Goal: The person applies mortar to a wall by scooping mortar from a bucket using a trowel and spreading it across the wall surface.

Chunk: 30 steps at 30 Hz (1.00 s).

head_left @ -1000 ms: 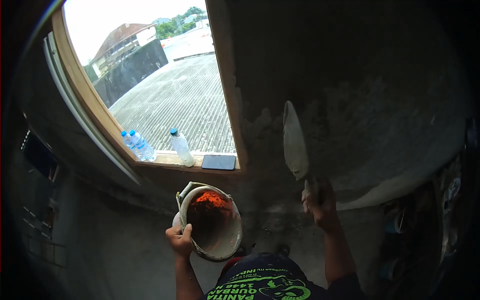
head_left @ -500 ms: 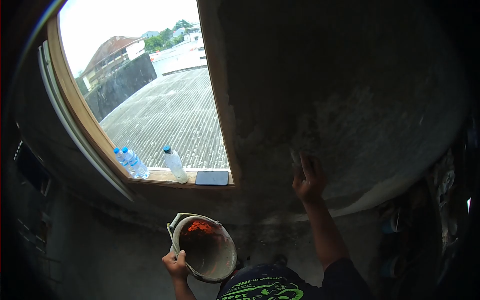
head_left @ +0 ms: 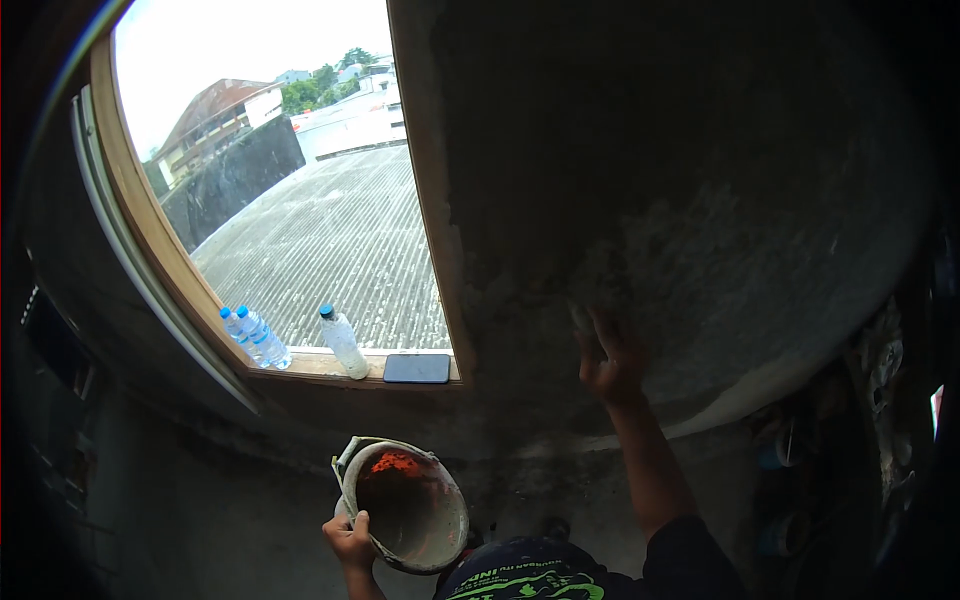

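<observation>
My left hand (head_left: 350, 538) is closed on the near left rim of a bucket (head_left: 457, 515), thumb showing over the edge. The bucket is tilted, with its mouth toward me; its inside is dark, with an orange-red patch near the top and pale grey smears on the wall. Out in front, my right hand (head_left: 612, 358) is raised to the dark grey wall (head_left: 720, 270), fingers pinched round a small pale piece (head_left: 580, 318). That piece is dim, so its kind cannot be made out. Whether it touches the wall is also unclear.
A wood-framed window (head_left: 440, 230) opens at upper left. Along its sill stand two blue-capped water bottles (head_left: 262, 340), a cloudy bottle (head_left: 343, 345) and a dark phone (head_left: 417, 369). Blurred clutter with a bluish container (head_left: 775, 455) lies in shadow at right.
My right hand and the pale piece have shifted slightly left along the wall. The window and sill appear a little lower and further left. My left hand still grips the bucket.
</observation>
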Available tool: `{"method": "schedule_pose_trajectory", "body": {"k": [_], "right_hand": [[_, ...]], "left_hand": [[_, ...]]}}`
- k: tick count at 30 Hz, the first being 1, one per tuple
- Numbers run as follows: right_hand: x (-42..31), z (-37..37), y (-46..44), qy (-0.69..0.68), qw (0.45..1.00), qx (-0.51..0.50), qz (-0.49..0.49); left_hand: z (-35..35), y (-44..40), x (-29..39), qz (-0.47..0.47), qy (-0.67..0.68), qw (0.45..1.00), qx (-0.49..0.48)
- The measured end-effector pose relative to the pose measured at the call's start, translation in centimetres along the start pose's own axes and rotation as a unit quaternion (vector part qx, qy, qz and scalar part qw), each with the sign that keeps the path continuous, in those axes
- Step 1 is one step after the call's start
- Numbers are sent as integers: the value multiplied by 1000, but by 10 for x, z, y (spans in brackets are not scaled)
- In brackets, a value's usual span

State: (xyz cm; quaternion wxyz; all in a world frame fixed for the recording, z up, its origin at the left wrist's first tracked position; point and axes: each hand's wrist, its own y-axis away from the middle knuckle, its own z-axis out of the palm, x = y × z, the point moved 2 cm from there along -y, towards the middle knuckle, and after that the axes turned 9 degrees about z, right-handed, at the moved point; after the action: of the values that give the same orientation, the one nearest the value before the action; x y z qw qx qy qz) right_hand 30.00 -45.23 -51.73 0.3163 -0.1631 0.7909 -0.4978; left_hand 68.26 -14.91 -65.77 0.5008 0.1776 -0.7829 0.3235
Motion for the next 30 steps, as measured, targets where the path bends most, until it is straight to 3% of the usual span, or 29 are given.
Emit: {"method": "schedule_pose_trajectory", "body": {"k": [2, 5, 9, 11, 14, 18, 20, 22, 24, 28, 30], "right_hand": [[2, 7, 23, 13, 996, -92, 9], [7, 3, 64, -6, 990, -137, 20], [18, -6, 72, -47, 990, -129, 39], [24, -11, 53, -55, 998, -28, 20], [39, -10, 32, -30, 999, -5, 26], [75, -7, 72, 3, 999, -42, 21], [90, -8, 121, 9, 992, -73, 98], [101, -16, 176, 49, 991, -74, 103], [97, -33, 232, 34, 956, -156, 247], [83, -65, 329, 23, 937, -193, 291], [74, -80, 355, -56, 871, -258, 415]], "left_hand": [[2, 0, -5, 13, 13, 1000, 2], [-3, 3, -9, 14, 30, 999, 4], [-5, 6, -26, 8, 27, 1000, 14], [-5, 5, -23, 16, 14, 1000, 11], [-1, 2, -9, -3, -1, 1000, 4], [4, 2, -1, 21, -8, 1000, 1], [2, 2, 0, 23, -7, 1000, 7], [2, 2, -1, 25, 18, 999, 16], [2, 4, 4, 20, 34, 999, 21], [6, 3, 20, 32, 66, 997, 26], [8, 2, 25, 42, 56, 997, 26]]}}
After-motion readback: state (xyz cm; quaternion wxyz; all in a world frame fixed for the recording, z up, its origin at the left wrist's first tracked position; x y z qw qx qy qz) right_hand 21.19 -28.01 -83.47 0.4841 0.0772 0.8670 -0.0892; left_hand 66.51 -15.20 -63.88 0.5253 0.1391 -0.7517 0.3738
